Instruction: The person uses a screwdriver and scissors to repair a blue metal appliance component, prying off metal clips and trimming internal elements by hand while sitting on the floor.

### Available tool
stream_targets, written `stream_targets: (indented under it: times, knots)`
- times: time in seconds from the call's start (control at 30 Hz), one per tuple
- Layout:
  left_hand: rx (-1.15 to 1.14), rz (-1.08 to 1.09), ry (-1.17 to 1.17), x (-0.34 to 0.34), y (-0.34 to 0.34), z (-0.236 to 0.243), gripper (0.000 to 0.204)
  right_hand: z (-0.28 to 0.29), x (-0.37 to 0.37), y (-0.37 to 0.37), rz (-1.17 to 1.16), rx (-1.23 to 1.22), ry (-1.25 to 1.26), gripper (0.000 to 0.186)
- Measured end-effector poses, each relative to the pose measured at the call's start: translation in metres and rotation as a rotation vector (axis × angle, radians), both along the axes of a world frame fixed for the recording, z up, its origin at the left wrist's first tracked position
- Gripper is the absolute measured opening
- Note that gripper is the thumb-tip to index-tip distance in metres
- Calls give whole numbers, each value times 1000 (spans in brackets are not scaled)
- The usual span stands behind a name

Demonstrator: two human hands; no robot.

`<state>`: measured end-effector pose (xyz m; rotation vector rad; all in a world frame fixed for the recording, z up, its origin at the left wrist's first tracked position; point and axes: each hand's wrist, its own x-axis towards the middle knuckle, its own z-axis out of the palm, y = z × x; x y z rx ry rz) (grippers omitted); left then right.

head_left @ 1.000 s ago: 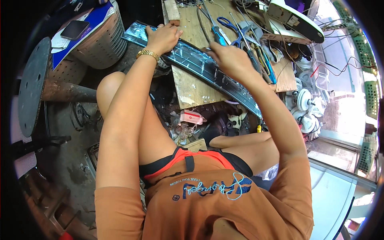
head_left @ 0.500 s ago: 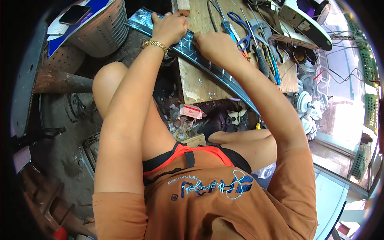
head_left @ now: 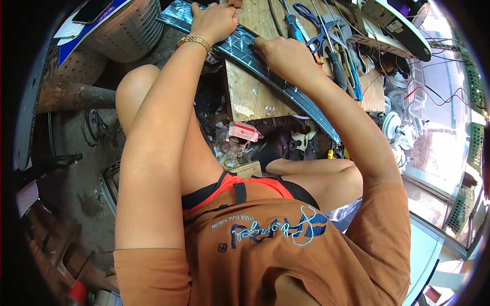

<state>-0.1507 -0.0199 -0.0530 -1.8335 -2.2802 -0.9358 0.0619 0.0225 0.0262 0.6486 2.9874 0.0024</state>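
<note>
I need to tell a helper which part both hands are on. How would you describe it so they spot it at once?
Start at the wooden board in front of the seated person. Lying slantwise across it is a long, narrow, dark bluish panel, with the left hand and right hand on it. Unlike the short hand tools beside it, it overhangs the board.

So the left hand [head_left: 217, 21] slid a bit further along the long dark panel [head_left: 245, 51] on the wooden board [head_left: 255, 92], closer to the panel's far end near the grey drum [head_left: 120, 30] than a second ago. The right hand [head_left: 283, 53] crept up the panel too, now pressing beside the blue-handled screwdriver [head_left: 293, 25]. Head tipped forward, so everything on the board sits higher in view.
</note>
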Motion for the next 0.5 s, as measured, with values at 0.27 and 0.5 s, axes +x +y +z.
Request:
stream_targets:
  times: [0.27,0.5]
  knots:
    - [-145,59,27,7,-2,8,35,1,32,-5,-41,43,-60,21]
    - [-151,67,76,19,-6,20,36,-2,77,4,-68,79,-88,20]
